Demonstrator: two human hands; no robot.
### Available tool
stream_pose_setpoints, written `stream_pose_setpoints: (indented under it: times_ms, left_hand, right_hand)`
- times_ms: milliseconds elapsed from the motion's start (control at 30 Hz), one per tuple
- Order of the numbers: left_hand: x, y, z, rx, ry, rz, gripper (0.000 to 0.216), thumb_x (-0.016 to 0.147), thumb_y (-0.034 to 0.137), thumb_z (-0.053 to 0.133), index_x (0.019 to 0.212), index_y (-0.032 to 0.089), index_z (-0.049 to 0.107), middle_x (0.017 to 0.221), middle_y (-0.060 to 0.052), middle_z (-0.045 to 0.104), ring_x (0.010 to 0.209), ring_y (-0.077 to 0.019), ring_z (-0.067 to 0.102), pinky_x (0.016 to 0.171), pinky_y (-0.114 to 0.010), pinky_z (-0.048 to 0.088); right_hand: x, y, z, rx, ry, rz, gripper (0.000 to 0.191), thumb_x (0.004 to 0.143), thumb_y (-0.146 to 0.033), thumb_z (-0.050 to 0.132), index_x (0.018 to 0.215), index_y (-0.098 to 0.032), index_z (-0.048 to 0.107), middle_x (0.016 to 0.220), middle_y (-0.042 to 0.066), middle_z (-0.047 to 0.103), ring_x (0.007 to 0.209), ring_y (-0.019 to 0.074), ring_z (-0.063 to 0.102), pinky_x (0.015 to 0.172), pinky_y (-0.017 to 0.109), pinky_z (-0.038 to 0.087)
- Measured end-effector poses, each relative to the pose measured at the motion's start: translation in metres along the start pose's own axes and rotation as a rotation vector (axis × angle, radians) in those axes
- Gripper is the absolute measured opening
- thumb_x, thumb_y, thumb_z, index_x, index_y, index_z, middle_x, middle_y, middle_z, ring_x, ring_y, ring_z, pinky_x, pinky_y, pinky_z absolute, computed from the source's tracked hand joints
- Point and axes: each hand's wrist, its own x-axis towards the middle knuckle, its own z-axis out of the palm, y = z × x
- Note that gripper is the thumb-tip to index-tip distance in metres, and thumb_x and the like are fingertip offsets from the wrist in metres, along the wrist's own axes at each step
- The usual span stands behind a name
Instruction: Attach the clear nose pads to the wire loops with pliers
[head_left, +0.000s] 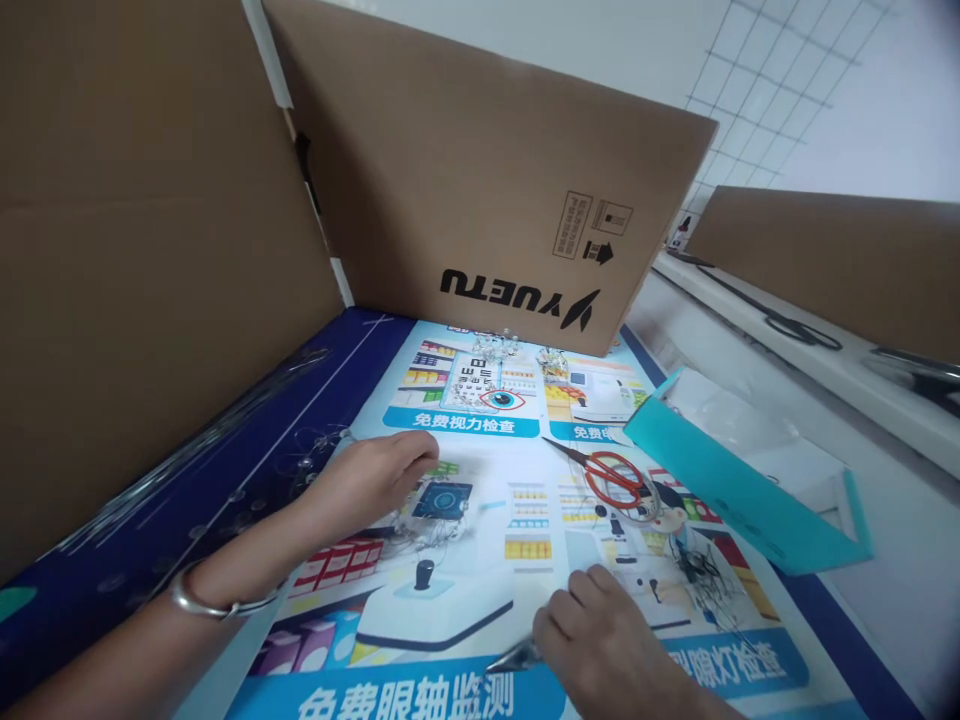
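Observation:
My left hand (397, 470) hovers over the printed sheet (480, 590), fingers curled together; what they pinch, if anything, is too small to make out. Just below it lies a loose cluster of clear beads and fine wire (431, 530). My right hand (600, 630), near the front, is closed around a silver tool with a tapered point, which looks like pliers (514, 657); its handles are hidden in the palm. Beyond the right hand rest red-handled scissors (615, 480), blades toward the upper left. A tangle of dark wires (705, 580) is right of that hand.
Tall cardboard panels (480, 170) stand along the back and left. A teal open box (742, 490) sits at the right, tilted, with clear plastic inside. More beaded wire (319, 455) lies on the left, and small bead clusters (495, 347) near the back panel. Thin wires (202, 450) lie along the left panel.

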Motion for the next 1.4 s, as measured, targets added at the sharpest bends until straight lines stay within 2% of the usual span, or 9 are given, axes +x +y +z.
stream_pose_setpoints:
  times_ms: [133,333,467,567,667,733,900,1133,1400]
  left_hand:
    - [0.0,-0.004,0.006,-0.047,-0.021,-0.018,0.022,0.089,0.032,0.034,0.086,0.021,0.052,0.08,0.0,0.06,0.069,-0.0152,0.055,0.065,-0.023,0.038]
    - [0.0,0.003,0.007,-0.121,-0.031,-0.028,0.025,0.089,0.034,0.033,0.081,0.02,0.053,0.071,0.001,0.059,0.061,-0.0137,0.053,0.06,-0.022,0.037]
    - [-0.001,0.012,0.006,-0.139,-0.041,-0.025,0.025,0.089,0.033,0.032,0.08,0.02,0.051,0.071,0.001,0.059,0.061,-0.0132,0.051,0.06,-0.022,0.036]
    - [-0.001,0.014,0.011,-0.137,-0.021,-0.02,0.024,0.088,0.033,0.032,0.08,0.02,0.05,0.07,0.002,0.058,0.061,-0.0134,0.05,0.059,-0.022,0.036]
    - [-0.003,0.016,0.019,-0.152,0.009,-0.02,0.021,0.088,0.031,0.033,0.081,0.02,0.05,0.074,0.001,0.059,0.064,-0.014,0.052,0.061,-0.022,0.037]
    - [-0.004,0.018,0.023,-0.149,0.031,-0.04,0.019,0.087,0.03,0.034,0.084,0.021,0.05,0.079,0.0,0.06,0.067,-0.0147,0.054,0.061,-0.023,0.037]
    - [-0.007,0.025,0.03,-0.103,0.039,-0.054,0.017,0.087,0.03,0.035,0.086,0.022,0.05,0.081,0.0,0.061,0.07,-0.017,0.056,0.058,-0.024,0.036]
    - [-0.008,0.026,0.034,-0.092,0.049,-0.024,0.015,0.088,0.029,0.036,0.086,0.023,0.05,0.08,0.0,0.061,0.069,-0.0165,0.057,0.057,-0.024,0.035]
    - [-0.006,0.03,0.03,-0.106,0.114,0.008,0.013,0.086,0.021,0.04,0.083,0.019,0.053,0.077,-0.001,0.06,0.068,-0.0156,0.056,0.061,-0.024,0.038]
  right_hand:
    - [-0.001,-0.009,0.002,-0.023,0.038,-0.001,0.013,0.078,-0.031,0.054,0.078,-0.017,0.053,0.067,0.004,0.053,0.059,0.0165,0.041,0.058,0.033,0.027]
    - [-0.004,-0.017,0.021,-0.094,0.189,-0.008,0.01,0.078,-0.026,0.051,0.072,-0.018,0.052,0.06,0.003,0.051,0.056,0.0165,0.041,0.059,0.034,0.029]
    - [-0.004,-0.007,0.01,-0.005,0.042,0.01,0.01,0.072,-0.024,0.056,0.067,-0.018,0.051,0.061,0.003,0.053,0.057,0.0164,0.044,0.057,0.032,0.03]
    - [-0.008,0.019,-0.011,0.044,-0.118,0.181,0.004,0.073,-0.022,0.055,0.073,-0.018,0.056,0.07,0.005,0.059,0.067,0.0187,0.051,0.065,0.034,0.034]
    - [-0.019,0.054,-0.029,-0.01,-0.227,0.565,0.015,0.079,-0.023,0.049,0.07,-0.018,0.06,0.066,0.006,0.061,0.059,0.0181,0.054,0.054,0.029,0.033]
    - [-0.028,0.074,-0.034,-0.057,-0.295,0.659,0.02,0.08,-0.031,0.05,0.07,-0.018,0.062,0.063,0.008,0.061,0.055,0.0196,0.056,0.048,0.028,0.03]
    - [-0.039,0.091,-0.026,-0.083,-0.405,0.622,0.027,0.081,-0.034,0.047,0.067,-0.017,0.063,0.063,0.011,0.062,0.061,0.0232,0.06,0.049,0.029,0.034]
    - [-0.018,0.087,-0.012,-0.093,-0.426,0.609,0.028,0.082,-0.034,0.046,0.071,-0.016,0.065,0.067,0.013,0.065,0.064,0.0256,0.062,0.056,0.034,0.039]
    - [-0.006,0.094,0.002,-0.064,-0.414,0.591,0.027,0.083,-0.038,0.042,0.075,-0.023,0.062,0.069,0.009,0.066,0.065,0.0286,0.062,0.053,0.034,0.038]
